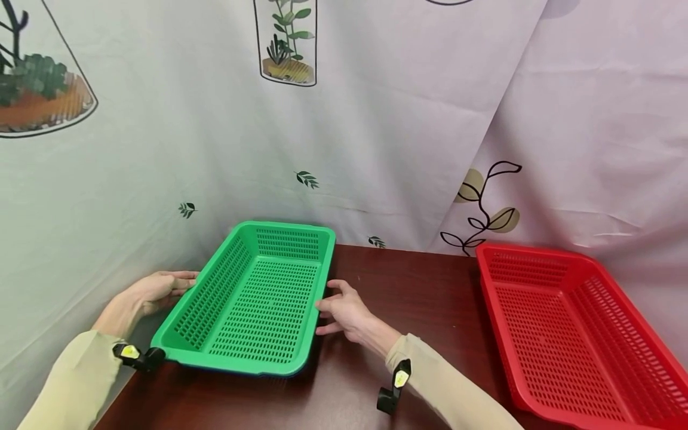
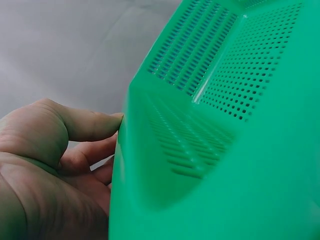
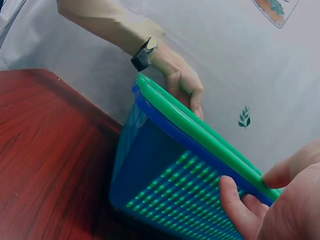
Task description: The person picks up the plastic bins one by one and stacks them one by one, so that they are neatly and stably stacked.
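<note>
A green plastic basket (image 1: 269, 307) with slotted walls sits nested inside a blue basket (image 3: 150, 155), whose rim shows just under the green one in the right wrist view. My left hand (image 1: 156, 289) is at the green basket's left long side, thumb against the rim and fingers bent lower down in the left wrist view. On the opposite side, my right hand (image 1: 346, 310) holds the stacked rims. Its thumb (image 3: 280, 175) lies at the green rim while its fingers (image 3: 235, 202) reach under the blue one.
A red plastic basket (image 1: 559, 346) stands at the right on the dark reddish-brown table (image 1: 403, 286). Behind the table hangs a pale cloth (image 1: 376, 149) printed with plants, which also runs close along the left side.
</note>
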### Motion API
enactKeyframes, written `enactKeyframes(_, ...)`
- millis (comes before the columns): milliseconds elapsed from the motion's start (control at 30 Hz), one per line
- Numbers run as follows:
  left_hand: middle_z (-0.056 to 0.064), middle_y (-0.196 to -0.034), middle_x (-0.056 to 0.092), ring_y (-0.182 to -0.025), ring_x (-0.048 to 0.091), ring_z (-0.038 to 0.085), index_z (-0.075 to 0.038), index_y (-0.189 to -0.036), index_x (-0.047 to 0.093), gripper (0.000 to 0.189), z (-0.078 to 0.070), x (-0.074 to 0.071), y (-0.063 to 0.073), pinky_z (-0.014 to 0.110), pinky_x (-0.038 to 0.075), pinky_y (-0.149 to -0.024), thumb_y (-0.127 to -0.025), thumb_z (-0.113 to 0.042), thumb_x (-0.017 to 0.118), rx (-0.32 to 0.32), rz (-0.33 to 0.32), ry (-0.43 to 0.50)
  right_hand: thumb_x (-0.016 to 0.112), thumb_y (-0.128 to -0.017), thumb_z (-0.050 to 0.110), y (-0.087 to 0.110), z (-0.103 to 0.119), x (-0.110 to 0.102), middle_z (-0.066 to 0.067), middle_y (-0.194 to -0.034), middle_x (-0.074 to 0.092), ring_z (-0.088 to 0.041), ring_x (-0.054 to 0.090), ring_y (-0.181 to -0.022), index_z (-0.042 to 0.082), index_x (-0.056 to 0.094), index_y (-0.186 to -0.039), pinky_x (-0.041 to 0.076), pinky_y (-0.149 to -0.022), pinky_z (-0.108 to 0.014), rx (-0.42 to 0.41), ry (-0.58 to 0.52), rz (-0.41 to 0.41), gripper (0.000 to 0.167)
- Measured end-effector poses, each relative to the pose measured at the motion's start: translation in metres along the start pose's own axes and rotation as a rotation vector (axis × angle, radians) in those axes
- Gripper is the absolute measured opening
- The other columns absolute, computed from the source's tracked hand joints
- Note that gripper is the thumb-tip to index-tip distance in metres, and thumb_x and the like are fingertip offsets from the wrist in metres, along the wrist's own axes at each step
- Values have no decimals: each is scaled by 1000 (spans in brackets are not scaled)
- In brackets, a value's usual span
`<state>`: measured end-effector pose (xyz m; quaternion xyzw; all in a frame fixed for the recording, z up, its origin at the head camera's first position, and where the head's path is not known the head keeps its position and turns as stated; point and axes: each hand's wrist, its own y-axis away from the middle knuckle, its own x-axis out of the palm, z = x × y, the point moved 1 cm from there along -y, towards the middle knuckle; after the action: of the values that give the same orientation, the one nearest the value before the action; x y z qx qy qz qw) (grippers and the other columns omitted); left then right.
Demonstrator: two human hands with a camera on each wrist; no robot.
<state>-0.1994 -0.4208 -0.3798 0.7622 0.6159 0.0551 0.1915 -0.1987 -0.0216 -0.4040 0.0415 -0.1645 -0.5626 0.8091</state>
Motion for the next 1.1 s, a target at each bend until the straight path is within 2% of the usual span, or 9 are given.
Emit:
enactKeyframes(233,-2,-106,71,-93,69,10,21,-149,14,68,-3,10,1,32,56,-82,-103,-8,54,11,-27,-55,64,-91,-4,3,3,-8,-21,-105,53,-30,59,-80,0,35,-145,61,-62,-47,-11,12,5,62)
enactKeyframes(467,-4,-107,69,-92,68,9,20,-149,15,68,-7,22,2,33,57,-82,-103,-9,55,32,-32,-56,64,-91,-4,5,4,-21,-21,-105,53,-30,65,-80,-1,35,-145,61,-62,-48,-23,31,19,62)
enactKeyframes(667,2,-121,64,-93,65,3,18,-150,17,66,-10,30,1,33,57,-80,-104,-12,53,45,-36,-120,64,-91,-3,8,6,-33,-21,-104,55,-31,66,-82,-1,35,-145,61,-63,-48,-29,45,27,61)
enactKeyframes(833,3,-121,64,-93,65,4,19,-150,19,66,-12,39,1,34,57,-82,-103,-12,55,53,-36,-101,64,-92,-2,12,9,-43,-20,-103,55,-30,65,-82,-1,35,-145,61,-63,-48,-33,62,32,61)
enactKeyframes(1000,12,-131,58,-98,62,3,19,-149,21,65,-15,49,2,34,55,-86,-104,-13,54,69,-31,-124,64,-92,-2,16,10,-53,-18,-101,55,-32,64,-84,-2,36,-144,60,-63,-49,-40,84,33,59)
enactKeyframes(1100,10,-123,64,-96,65,8,20,-149,22,64,-16,55,1,34,56,-84,-104,-12,54,81,-34,-98,63,-91,-3,18,12,-59,-18,-100,55,-31,65,-83,-2,37,-143,60,-63,-50,-46,94,28,58)
